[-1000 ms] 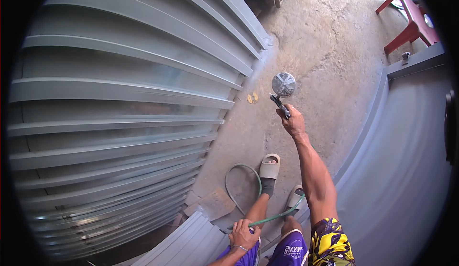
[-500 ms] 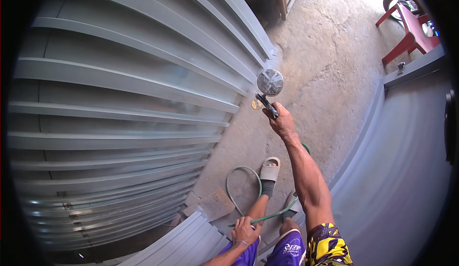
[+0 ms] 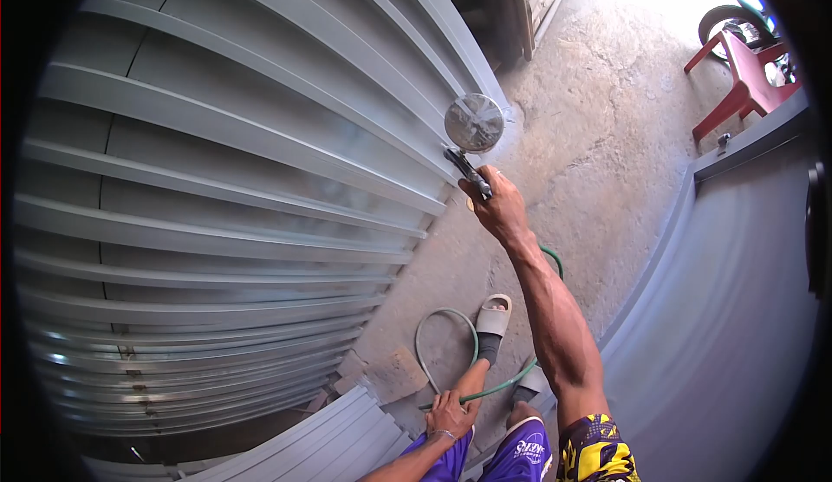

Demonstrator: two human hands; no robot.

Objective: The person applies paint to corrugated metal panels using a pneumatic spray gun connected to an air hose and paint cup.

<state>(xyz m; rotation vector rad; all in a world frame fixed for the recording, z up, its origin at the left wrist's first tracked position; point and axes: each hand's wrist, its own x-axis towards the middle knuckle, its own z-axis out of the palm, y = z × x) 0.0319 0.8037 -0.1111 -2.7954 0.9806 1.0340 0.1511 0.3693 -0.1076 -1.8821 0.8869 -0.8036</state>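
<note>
My right hand (image 3: pixel 498 203) is closed around the handle of a spray gun (image 3: pixel 468 172) with a round, paint-smeared cup (image 3: pixel 474 123) on top. The gun's front faces the right-hand ends of grey metal slats (image 3: pixel 286 157), and a faint haze hangs over their surface. Low in the view, beside my knee, my left hand (image 3: pixel 451 414) has its fingers curled on a green hose (image 3: pixel 496 387). That hose loops over the floor by my sandal, and a stretch of it shows behind my right forearm.
Grey slats (image 3: pixel 338 434) lie at the lower left near a flat brownish piece (image 3: pixel 394 376) on the concrete floor (image 3: pixel 598 127). To the right stands a large grey panel (image 3: pixel 719 300) with a raised frame. A red plastic chair (image 3: pixel 752 74) and a wheel (image 3: pixel 732 24) are at the upper right.
My right hand and the spray gun have moved up and left, over the slat ends. The slats shift slightly in view. My left hand stays by my knee with the hose.
</note>
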